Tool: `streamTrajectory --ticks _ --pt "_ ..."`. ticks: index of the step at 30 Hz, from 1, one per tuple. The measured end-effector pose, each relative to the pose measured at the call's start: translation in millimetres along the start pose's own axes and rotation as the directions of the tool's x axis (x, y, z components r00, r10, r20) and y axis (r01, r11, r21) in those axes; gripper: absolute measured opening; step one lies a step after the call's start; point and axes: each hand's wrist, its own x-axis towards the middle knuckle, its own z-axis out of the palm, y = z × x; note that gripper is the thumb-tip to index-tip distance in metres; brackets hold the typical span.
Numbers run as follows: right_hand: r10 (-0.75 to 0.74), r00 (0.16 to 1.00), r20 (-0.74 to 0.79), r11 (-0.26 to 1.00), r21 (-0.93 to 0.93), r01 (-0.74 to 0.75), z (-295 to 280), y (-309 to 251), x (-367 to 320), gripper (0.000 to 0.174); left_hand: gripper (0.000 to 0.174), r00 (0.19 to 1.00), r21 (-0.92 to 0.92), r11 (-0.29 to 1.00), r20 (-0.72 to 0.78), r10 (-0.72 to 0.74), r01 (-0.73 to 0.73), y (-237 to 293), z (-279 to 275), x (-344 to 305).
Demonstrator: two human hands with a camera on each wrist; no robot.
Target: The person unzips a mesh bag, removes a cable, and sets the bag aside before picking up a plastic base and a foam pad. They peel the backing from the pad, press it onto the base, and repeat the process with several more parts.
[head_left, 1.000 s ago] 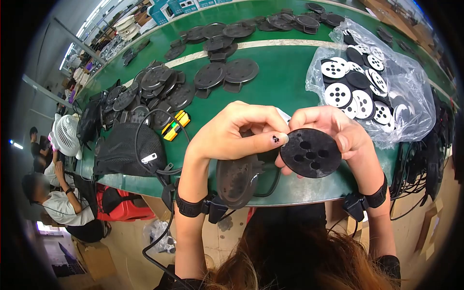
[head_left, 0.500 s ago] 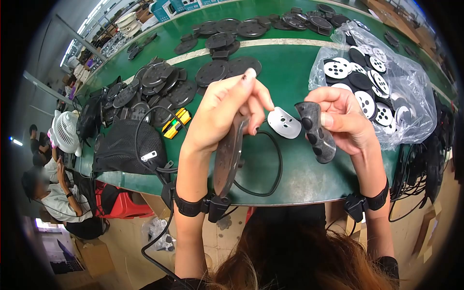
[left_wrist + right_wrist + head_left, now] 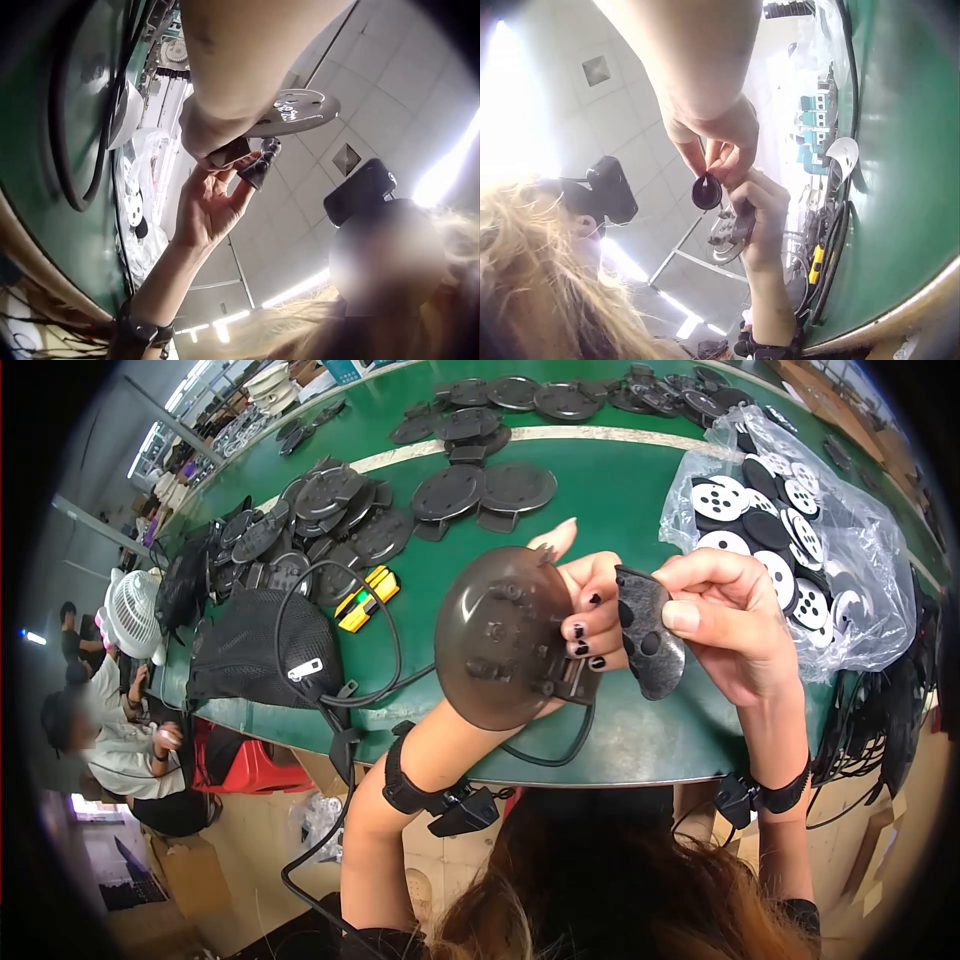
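black bendy pad (image 3: 652, 650) was pinched and folded in the right hand (image 3: 738, 620), just left of the clear bag (image 3: 862, 535). left hand (image 3: 593, 615) had the smoky plastic disc (image 3: 495, 635) gripped near its tab, further left of the bag. imo the fold could've sprung loose if that pinch slipped, and the 2 rims sat close enough to knock. table (image 3: 610, 495) edge ran nearer the wearer than the bag, cable (image 3: 57, 124) was a snag risk, but open green lay left of the bag.
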Motion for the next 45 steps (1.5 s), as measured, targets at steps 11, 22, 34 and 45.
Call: streamTrajectory --ticks 11,22,34,45 --pt "-0.224 0.962 -0.159 0.975 -0.048 0.219 -19 -14 -7 0.029 0.050 0.843 0.483 0.873 -0.437 0.313 -0.073 10 13 0" --pt "-0.200 0.972 -0.125 0.971 -0.158 0.180 -30 -27 -6 0.023 0.038 0.940 0.888 0.459 -0.178 0.290 0.027 21 25 -4" --pt "-0.038 0.992 -0.119 0.983 -0.184 0.016 -24 -24 -3 0.022 0.035 0.934 0.828 0.560 -0.182 0.308 -0.024 24 37 -10" --pt "-0.113 0.972 -0.208 0.885 -0.465 0.003 -4 -28 -5 0.021 0.037 0.937 0.817 0.575 -0.226 0.267 0.033 25 35 -11"
